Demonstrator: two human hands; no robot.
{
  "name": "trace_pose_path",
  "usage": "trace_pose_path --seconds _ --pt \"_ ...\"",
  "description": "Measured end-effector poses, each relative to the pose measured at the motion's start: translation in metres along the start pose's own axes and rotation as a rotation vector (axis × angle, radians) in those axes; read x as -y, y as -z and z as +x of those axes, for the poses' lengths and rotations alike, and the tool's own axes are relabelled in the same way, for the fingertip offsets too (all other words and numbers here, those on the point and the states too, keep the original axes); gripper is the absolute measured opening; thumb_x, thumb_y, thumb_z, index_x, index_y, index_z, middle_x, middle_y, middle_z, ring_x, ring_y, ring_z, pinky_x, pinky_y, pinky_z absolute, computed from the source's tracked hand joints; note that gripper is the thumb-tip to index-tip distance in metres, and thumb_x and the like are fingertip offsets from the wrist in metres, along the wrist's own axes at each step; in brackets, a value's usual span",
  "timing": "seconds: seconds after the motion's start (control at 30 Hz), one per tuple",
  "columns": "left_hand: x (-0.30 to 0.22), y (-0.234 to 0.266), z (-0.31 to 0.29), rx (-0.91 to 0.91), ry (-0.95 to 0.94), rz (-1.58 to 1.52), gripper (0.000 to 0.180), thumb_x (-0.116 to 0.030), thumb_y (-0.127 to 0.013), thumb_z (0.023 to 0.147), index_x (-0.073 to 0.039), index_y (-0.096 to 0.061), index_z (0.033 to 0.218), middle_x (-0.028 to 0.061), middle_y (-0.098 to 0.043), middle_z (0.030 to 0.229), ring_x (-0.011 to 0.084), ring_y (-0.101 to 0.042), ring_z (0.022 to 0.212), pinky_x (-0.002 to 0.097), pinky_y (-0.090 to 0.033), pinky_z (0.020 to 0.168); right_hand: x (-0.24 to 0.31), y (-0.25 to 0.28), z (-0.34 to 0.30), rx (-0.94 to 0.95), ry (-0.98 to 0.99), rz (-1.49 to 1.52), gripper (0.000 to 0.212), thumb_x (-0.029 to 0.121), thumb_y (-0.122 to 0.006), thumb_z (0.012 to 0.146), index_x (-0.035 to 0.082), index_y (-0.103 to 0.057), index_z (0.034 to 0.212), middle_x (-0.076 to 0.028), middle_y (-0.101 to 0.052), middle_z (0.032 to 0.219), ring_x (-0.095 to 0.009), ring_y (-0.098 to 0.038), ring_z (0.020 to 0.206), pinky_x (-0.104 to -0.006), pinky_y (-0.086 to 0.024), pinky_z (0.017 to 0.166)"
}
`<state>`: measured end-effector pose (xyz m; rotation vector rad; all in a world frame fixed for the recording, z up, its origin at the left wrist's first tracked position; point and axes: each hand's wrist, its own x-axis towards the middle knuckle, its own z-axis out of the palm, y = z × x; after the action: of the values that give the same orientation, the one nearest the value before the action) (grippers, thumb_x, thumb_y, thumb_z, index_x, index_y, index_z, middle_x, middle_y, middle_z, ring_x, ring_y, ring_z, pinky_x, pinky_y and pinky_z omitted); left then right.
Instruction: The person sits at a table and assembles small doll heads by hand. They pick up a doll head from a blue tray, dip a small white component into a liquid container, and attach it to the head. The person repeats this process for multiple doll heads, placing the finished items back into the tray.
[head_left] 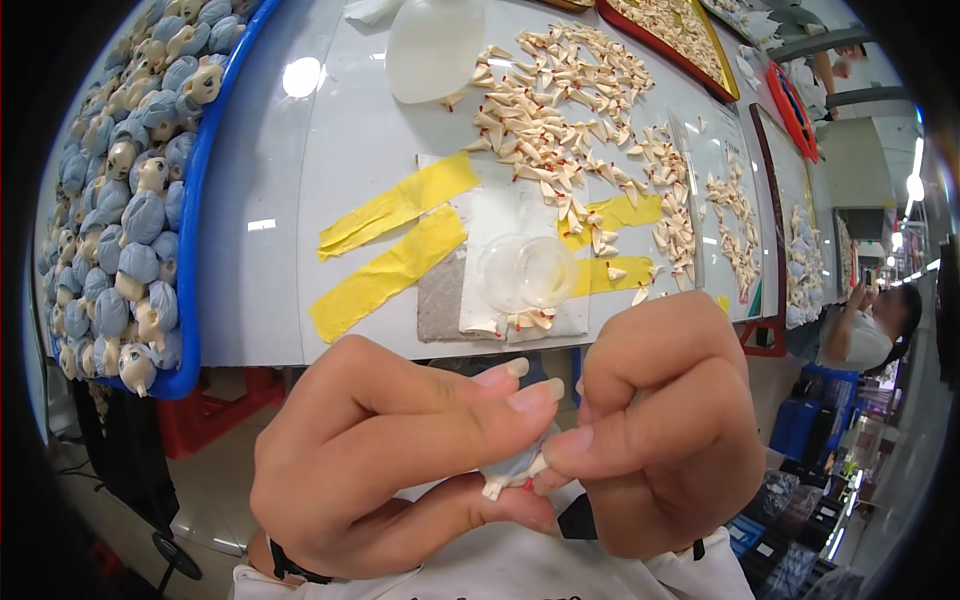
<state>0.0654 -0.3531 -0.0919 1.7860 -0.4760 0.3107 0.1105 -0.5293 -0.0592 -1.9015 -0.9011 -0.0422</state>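
Over the near edge of the table, my left hand [385, 450] is closed around a small doll head with blue-grey hair [512, 466], mostly hidden by the fingers. My right hand [675, 425] pinches a tiny cream piece [538, 464] between thumb and finger, against the doll head. A bit of red shows beside it. Just beyond my hands, a clear round cup [525, 272] stands on a white sheet. Loose cream pointed pieces with red ends [540, 125] lie heaped behind the cup, and a few are in front of it.
A blue tray [212, 140] full of similar doll heads [110, 310] is at the left. Yellow tape strips [390, 270] cross the table, and a translucent bottle [432, 50] stands at the back. A red-rimmed tray [690, 50] holds more cream pieces. Another person [865, 330] is at far right.
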Motion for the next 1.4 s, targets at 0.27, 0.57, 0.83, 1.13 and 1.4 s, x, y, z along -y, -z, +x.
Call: trace_pose_path --seconds 0.27,0.57,0.83,1.13,1.4 --pt "0.006 -0.007 0.001 -0.072 -0.042 0.053 0.047 -0.022 -0.082 0.06 0.001 -0.058 0.094 0.0115 -0.051 0.083 0.0154 -0.055 0.066 0.0219 -0.044 0.057 -0.004 0.0 0.002 0.012 0.029 -0.074 0.027 -0.008 -0.064 0.061 0.009 -0.055 0.08 -0.006 -0.05 0.075 -0.014 -0.043 0.063 -0.0244 -0.034 0.053" --pt "0.016 0.016 -0.009 -0.12 0.093 0.058 0.05 -0.026 -0.079 0.065 -0.002 -0.051 0.098 0.0126 -0.045 0.096 0.0177 -0.056 0.07 0.0239 -0.046 0.056 -0.063 0.058 0.057 0.123 -0.224 -0.403 0.019 -0.005 -0.06 0.066 0.002 -0.057 0.084 -0.004 -0.054 0.079 -0.014 -0.051 0.076 -0.0254 -0.04 0.068" --pt "0.012 0.014 -0.007 -0.23 0.209 -0.044 0.04 -0.01 -0.08 0.06 -0.002 -0.057 0.092 0.0134 -0.053 0.094 0.0193 -0.057 0.079 0.0258 -0.046 0.065 -0.078 0.054 0.076 0.349 -0.253 -0.477 0.018 -0.006 -0.064 0.064 0.001 -0.057 0.079 -0.004 -0.055 0.074 -0.013 -0.051 0.066 -0.0248 -0.04 0.059" --pt "0.018 0.022 -0.011 -0.097 0.143 -0.012 0.039 -0.014 -0.076 0.069 -0.001 -0.052 0.098 0.0138 -0.045 0.1 0.0186 -0.057 0.073 0.025 -0.048 0.059 -0.075 0.058 0.075 0.349 -0.277 -0.486 0.015 0.0 -0.066 0.063 -0.001 -0.056 0.074 -0.01 -0.054 0.067 -0.021 -0.054 0.065 -0.0296 -0.043 0.061" --pt "0.013 0.013 -0.013 -0.118 0.205 -0.184 0.038 -0.006 -0.075 0.068 0.002 -0.051 0.097 0.0143 -0.046 0.1 0.0195 -0.058 0.075 0.026 -0.05 0.063 -0.075 0.065 0.077 0.241 -0.189 -0.506 0.01 0.001 -0.064 0.066 0.0 -0.056 0.071 -0.005 -0.057 0.065 -0.014 -0.053 0.061 -0.0247 -0.042 0.058"
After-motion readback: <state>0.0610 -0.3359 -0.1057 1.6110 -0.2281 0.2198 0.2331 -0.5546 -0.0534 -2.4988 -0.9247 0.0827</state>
